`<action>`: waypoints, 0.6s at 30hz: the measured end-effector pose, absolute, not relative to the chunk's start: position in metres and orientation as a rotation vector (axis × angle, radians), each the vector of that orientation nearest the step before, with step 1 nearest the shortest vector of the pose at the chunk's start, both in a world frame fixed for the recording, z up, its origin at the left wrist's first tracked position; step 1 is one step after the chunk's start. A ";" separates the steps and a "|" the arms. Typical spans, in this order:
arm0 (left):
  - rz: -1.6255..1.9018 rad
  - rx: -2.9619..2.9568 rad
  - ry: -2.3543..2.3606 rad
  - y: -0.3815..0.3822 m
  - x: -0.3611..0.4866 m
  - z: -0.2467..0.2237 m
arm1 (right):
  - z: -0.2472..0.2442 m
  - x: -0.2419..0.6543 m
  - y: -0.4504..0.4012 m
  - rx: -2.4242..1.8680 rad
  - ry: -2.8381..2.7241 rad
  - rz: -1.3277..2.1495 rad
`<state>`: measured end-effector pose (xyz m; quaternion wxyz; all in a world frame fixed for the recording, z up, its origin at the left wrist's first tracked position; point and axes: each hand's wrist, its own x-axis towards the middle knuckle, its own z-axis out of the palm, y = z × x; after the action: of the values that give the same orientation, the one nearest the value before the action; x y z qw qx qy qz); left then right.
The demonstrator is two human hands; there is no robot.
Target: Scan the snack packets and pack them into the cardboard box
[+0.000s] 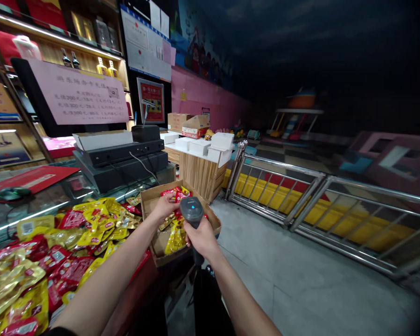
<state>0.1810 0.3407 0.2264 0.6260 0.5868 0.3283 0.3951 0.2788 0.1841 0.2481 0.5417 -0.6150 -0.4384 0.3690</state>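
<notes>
My right hand [203, 240] is wrapped round the handle of a black barcode scanner [192, 210], held upright over the right side of an open cardboard box [158, 243]. A small blue light shows on the scanner's head. Inside the box, my left hand [164, 207] is closed on a red snack packet [173, 192] at the far side; its fingertips are partly hidden. Yellow snack packets [177, 237] lie in the box below the scanner, which covers some of them. To the left, a large pile of red, yellow and gold snack packets [98, 221] spreads over the glass counter.
Behind the pile stand a black cash drawer [126, 168] and a monitor with a pink sign [84, 93]. A mouse [12, 193] lies at the left. White boxes [199, 146] top a wooden counter [196, 170]. A metal railing [276, 182] bounds the grey floor at right.
</notes>
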 end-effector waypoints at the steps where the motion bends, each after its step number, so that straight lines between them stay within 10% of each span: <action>1: 0.910 1.354 0.756 0.342 0.181 0.226 | 0.249 0.279 0.185 -1.460 -1.039 0.876; 18: 0.936 1.449 0.763 0.347 0.174 0.232 | 0.251 0.278 0.195 -1.423 -1.082 0.822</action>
<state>0.1737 0.3466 0.2322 0.5871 0.6218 0.3276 0.4016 0.2780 0.1953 0.2507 0.5541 -0.6021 -0.4578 0.3477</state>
